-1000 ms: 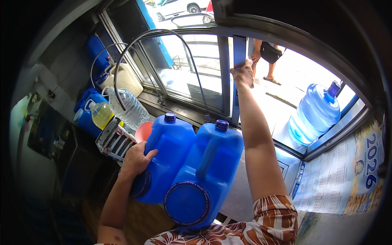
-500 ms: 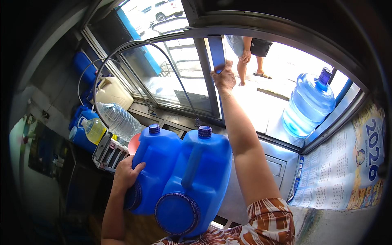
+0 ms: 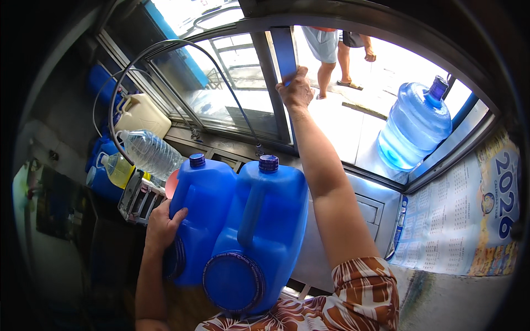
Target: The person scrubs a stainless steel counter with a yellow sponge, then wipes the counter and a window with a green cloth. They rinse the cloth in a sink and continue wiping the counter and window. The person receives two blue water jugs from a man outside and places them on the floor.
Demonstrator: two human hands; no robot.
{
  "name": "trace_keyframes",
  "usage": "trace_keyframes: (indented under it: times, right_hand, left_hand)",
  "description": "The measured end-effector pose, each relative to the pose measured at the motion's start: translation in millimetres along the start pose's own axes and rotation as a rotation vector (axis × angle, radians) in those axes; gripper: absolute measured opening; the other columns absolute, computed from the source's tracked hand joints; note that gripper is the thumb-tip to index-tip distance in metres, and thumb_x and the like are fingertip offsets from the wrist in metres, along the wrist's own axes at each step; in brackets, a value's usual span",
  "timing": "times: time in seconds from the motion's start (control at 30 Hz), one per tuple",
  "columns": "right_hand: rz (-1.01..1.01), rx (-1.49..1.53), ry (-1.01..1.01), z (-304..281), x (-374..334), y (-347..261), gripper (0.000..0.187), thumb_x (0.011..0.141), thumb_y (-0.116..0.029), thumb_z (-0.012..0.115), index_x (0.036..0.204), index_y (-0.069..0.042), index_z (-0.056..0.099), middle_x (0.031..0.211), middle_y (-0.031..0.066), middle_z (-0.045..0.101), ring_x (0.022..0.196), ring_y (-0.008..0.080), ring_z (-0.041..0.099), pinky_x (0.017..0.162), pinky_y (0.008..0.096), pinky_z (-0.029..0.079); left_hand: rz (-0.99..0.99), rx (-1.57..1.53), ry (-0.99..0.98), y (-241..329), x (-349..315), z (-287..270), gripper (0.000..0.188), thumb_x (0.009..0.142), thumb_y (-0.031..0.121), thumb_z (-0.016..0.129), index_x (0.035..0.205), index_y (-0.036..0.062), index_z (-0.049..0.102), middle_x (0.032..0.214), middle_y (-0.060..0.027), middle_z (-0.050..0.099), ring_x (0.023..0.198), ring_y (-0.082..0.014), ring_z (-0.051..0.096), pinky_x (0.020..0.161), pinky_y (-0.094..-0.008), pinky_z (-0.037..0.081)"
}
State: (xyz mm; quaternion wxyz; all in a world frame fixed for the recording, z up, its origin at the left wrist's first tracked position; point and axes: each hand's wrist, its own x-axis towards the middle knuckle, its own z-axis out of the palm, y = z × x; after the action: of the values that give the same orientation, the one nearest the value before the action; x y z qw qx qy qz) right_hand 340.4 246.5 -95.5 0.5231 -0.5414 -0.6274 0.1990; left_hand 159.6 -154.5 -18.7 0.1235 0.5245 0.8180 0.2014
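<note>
Two blue plastic jugs with screw caps stand side by side below me. My left hand rests flat against the side of the left jug, fingers spread. The right jug, with a moulded handle and a round lid on its near face, is beside it and untouched. My right hand is raised and shut on the blue edge of the sliding window frame. The window opening is to the right of that edge.
A large clear-blue water bottle stands on the sill at right. Outside, two people's legs are on the pavement. At left are a clear bottle, a cream canister, a curved hose and a wire rack. A wall calendar hangs right.
My right hand has slid the window frame leftward, widening the opening. The view has shifted; my left hand stays on the left jug.
</note>
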Motion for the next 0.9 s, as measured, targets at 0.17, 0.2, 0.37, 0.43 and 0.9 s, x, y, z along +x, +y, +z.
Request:
trace_keyframes:
  times: [0.17, 0.2, 0.37, 0.43, 0.9]
  right_hand:
    - [-0.049, -0.094, 0.015, -3.5, 4.5, 4.1, 0.053, 0.071, -0.021, 0.078, 0.110, -0.012, 0.043, 0.091, 0.0084, 0.066, 0.092, 0.0300, 0.065, 0.088, 0.0482, 0.039]
    - [-0.051, -0.121, 0.014, -4.7, 5.0, 5.5, 0.055, 0.071, -0.021, 0.079, 0.112, -0.012, 0.043, 0.090, 0.0054, 0.067, 0.090, 0.0279, 0.066, 0.088, 0.0503, 0.040]
    - [-0.057, -0.158, 0.045, -26.8, 6.9, 21.6, 0.053, 0.069, -0.023, 0.083, 0.108, -0.015, 0.049, 0.093, 0.0017, 0.064, 0.090, 0.0243, 0.066, 0.091, 0.0507, 0.041]
    - [-0.120, -0.191, 0.090, -44.8, 7.6, 33.9, 0.057, 0.070, -0.023, 0.079, 0.113, -0.014, 0.042, 0.090, -0.0003, 0.067, 0.089, 0.0254, 0.066, 0.090, 0.0534, 0.039]
    - [0.005, -0.591, 0.284, -236.2, 40.2, 173.8, 0.080, 0.067, -0.035, 0.079, 0.124, 0.008, 0.044, 0.115, 0.0281, 0.060, 0.106, 0.0411, 0.060, 0.096, 0.0418, 0.047]
  left_hand:
    - [0.006, -0.016, 0.005, -1.6, 0.3, -2.0, 0.038, 0.084, 0.032, 0.064, 0.098, -0.0026, 0.065, 0.088, -0.0211, 0.067, 0.082, -0.0341, 0.066, 0.075, -0.0400, 0.049]
    - [0.030, -0.008, 0.019, -2.6, 0.6, -2.1, 0.039, 0.084, 0.033, 0.064, 0.099, -0.0027, 0.065, 0.087, -0.0218, 0.067, 0.082, -0.0358, 0.065, 0.076, -0.0415, 0.049]
    - [0.060, 0.032, 0.042, -11.9, 2.1, -4.0, 0.039, 0.084, 0.034, 0.065, 0.093, -0.0031, 0.064, 0.087, -0.0238, 0.066, 0.085, -0.0397, 0.064, 0.077, -0.0445, 0.048]
    - [0.046, 0.001, 0.024, -16.7, 2.5, -5.4, 0.038, 0.083, 0.034, 0.065, 0.091, -0.0029, 0.063, 0.087, -0.0244, 0.066, 0.086, -0.0400, 0.063, 0.077, -0.0449, 0.048]
    - [0.021, 0.048, 0.002, -29.3, 6.8, -7.9, 0.044, 0.084, 0.040, 0.062, 0.101, -0.0010, 0.064, 0.094, -0.0231, 0.067, 0.093, -0.0383, 0.064, 0.085, -0.0454, 0.047]
